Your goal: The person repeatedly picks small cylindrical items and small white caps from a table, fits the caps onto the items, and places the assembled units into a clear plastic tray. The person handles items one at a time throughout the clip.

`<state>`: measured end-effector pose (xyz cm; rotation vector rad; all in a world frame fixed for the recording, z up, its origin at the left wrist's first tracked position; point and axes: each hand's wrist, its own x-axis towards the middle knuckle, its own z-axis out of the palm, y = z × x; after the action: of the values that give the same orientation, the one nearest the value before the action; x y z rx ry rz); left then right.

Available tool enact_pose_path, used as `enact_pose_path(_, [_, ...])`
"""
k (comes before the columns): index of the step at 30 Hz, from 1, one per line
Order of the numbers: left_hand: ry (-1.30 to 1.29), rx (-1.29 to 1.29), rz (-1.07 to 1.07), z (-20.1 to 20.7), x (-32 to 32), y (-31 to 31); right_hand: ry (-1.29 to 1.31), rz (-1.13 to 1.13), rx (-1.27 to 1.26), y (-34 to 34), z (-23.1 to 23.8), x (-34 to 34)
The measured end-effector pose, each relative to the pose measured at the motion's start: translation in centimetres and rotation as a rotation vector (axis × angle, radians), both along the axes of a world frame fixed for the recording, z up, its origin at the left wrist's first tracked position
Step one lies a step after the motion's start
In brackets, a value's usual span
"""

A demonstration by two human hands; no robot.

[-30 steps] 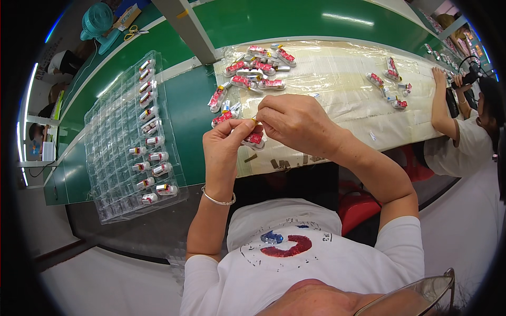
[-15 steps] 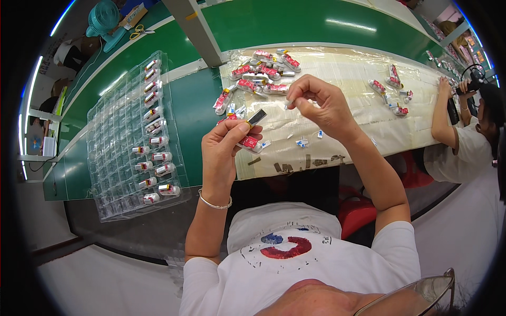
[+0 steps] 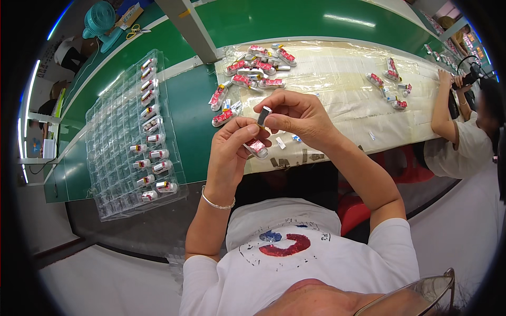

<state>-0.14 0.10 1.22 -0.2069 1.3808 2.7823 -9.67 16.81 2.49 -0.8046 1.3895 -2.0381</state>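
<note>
Held between the fingers and thumb of my left hand (image 3: 225, 152) is a small rounded red-and-white packed piece (image 3: 257, 147). A dark, silver-edged rectangular block (image 3: 264, 116) sticks up from its upper end, with a bit of yellow at the join. My right hand (image 3: 303, 120) is closed around the top of this block, thumb and forefinger against it. Its other fingers are curled. Just beyond the hands lies a pile of similar red-and-white pieces (image 3: 263, 67). Small white-and-blue scraps (image 3: 281, 142) lie by my right hand.
A clear plastic compartment tray (image 3: 113, 152) on the left holds several pieces along its right side. More pieces (image 3: 390, 79) lie farther right on the taped covering (image 3: 337, 73). A grey post (image 3: 192, 31), teal fan (image 3: 100, 21) and scissors (image 3: 138, 31) stand beyond. Another person (image 3: 458, 126) works at right.
My right hand has moved left and down to meet the block on the piece in my left hand. My left hand has shifted slightly right.
</note>
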Motion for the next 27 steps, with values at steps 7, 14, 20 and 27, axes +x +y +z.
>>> enact_pose_path(7, [0.040, 0.188, 0.021, 1.5, 0.1, 0.4, 0.029, -0.056, 0.011, 0.4, 0.2, -0.3])
enact_pose_path(14, [0.067, 0.007, 0.113, 0.8, 0.6, 0.6, 0.053, -0.006, 0.022, 0.9, 1.1, -0.2])
enact_pose_path(20, [0.053, 0.018, 0.166, 0.5, 0.4, 0.5, 0.327, -0.031, -0.017, 0.3, 0.8, -0.3])
enact_pose_path(27, [0.045, 0.067, 0.178, 0.3, 0.4, 0.3, 0.648, -0.148, 0.132, 0.7, 2.1, -0.6])
